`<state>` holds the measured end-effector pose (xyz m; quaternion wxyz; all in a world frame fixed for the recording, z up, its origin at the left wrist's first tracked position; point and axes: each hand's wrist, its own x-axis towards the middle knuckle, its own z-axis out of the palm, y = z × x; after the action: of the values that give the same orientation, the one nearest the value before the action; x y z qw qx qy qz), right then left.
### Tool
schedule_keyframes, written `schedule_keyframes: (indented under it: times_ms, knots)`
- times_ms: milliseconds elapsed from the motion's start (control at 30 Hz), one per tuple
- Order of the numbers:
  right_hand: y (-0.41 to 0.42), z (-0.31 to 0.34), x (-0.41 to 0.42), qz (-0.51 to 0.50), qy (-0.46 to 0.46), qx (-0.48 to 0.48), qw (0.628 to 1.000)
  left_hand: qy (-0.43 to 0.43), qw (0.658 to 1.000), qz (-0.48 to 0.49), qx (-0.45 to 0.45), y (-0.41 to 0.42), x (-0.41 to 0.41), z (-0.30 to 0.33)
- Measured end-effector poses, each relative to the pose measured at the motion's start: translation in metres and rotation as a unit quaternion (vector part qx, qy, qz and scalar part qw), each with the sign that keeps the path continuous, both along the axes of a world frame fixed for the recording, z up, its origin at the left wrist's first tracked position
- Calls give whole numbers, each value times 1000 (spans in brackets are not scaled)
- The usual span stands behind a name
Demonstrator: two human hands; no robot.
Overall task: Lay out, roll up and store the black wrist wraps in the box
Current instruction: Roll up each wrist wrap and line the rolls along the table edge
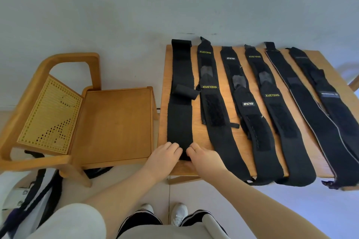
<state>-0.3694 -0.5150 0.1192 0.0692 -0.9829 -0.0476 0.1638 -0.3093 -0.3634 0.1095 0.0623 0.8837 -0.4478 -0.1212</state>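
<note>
Several black wrist wraps lie flat side by side on a wooden table (166, 75), running from its far edge to its near edge. The leftmost wrap (180, 114) is plain black with a small loop folded across its middle. My left hand (165, 154) and my right hand (202, 156) both pinch the near end of this leftmost wrap at the table's front edge, fingers curled over the fabric. Wraps with yellow XUEYING lettering (210, 103) lie to the right. No box shows in view.
A wooden chair (116, 122) with a woven cane back stands just left of the table, its seat bare. Bags and dark straps (38, 190) lie on the floor under and beside the chair. The wall runs behind the table.
</note>
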Motion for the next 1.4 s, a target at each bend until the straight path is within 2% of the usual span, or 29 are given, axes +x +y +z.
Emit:
schedule_keyframes:
  times_ms: [100,233,333,467,567,733,867,1000,1133,1267,1400]
  knots:
    - [-1,3,-3,-4,17,-1,1000,31,999,-2,-11,-1,5,-3]
    - [-5,7,8,-27,53,45,997,68,998,-4,-7,-1,9,4]
    - [-6,5,18,-25,76,28,996,37,999,21,-19,-1,8,5]
    - [-8,5,29,-133,105,119,978,7,999,36,-21,-2,3,0]
    - [-7,8,32,-206,66,159,963,-10,999,39,-18,-4,3,-2]
    - [1,10,20,-73,-25,85,993,34,995,83,-46,-11,9,-2]
    - [-3,-1,13,-13,-35,51,998,96,991,78,-46,-12,13,0]
    - [-7,4,25,-30,29,78,996,144,983,89,-65,-5,18,7]
    - [-11,5,40,-64,81,117,988,99,987,110,-69,-1,21,8]
    - [-9,0,42,-157,63,187,968,138,972,165,-92,-4,22,5]
    - [-8,1,32,-201,47,251,946,153,973,149,-92,-2,25,6]
